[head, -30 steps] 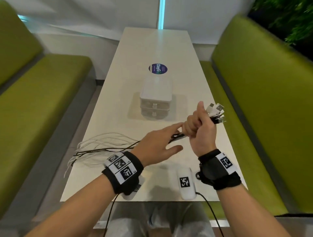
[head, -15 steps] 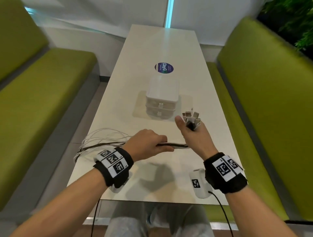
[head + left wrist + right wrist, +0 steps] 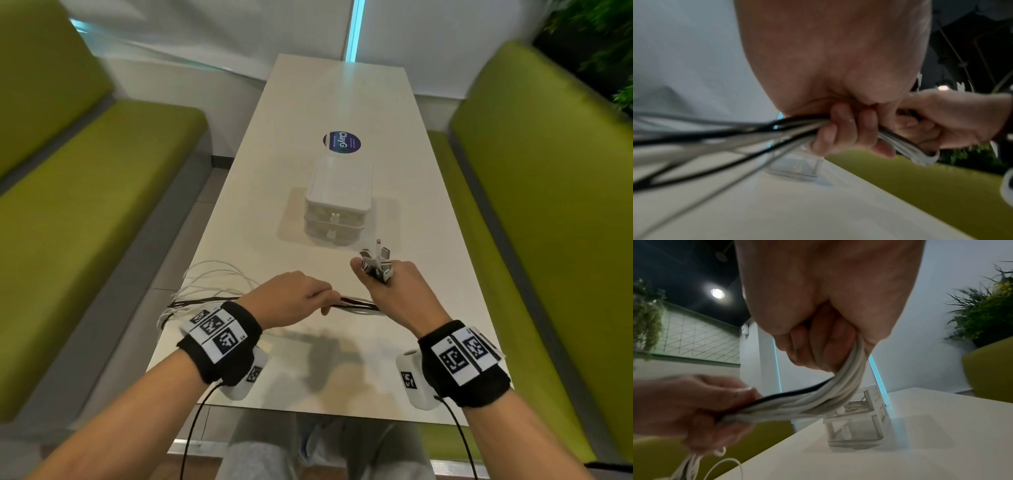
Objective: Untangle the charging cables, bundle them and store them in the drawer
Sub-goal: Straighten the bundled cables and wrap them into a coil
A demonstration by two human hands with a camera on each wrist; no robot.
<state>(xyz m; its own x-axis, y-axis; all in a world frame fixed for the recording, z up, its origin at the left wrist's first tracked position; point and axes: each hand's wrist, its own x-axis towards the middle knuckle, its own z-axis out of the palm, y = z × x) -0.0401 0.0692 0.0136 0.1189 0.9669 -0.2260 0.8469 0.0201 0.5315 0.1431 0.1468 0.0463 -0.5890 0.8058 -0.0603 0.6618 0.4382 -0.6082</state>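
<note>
your right hand [image 3: 394,294] was clamped round the cables [image 3: 356,303] just below their plugs [image 3: 376,262], which stuck up out of that grip. your left hand [image 3: 291,298] was curled round the same bundle close beside it; the loose ends trailed left over the tabletop [image 3: 342,359]. the drawer box [image 3: 337,200] stood shut just beyond your hands.

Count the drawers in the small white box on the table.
2. The top drawer sits directly above the bottom drawer in the box; both are closed, knobs facing the person.
</note>
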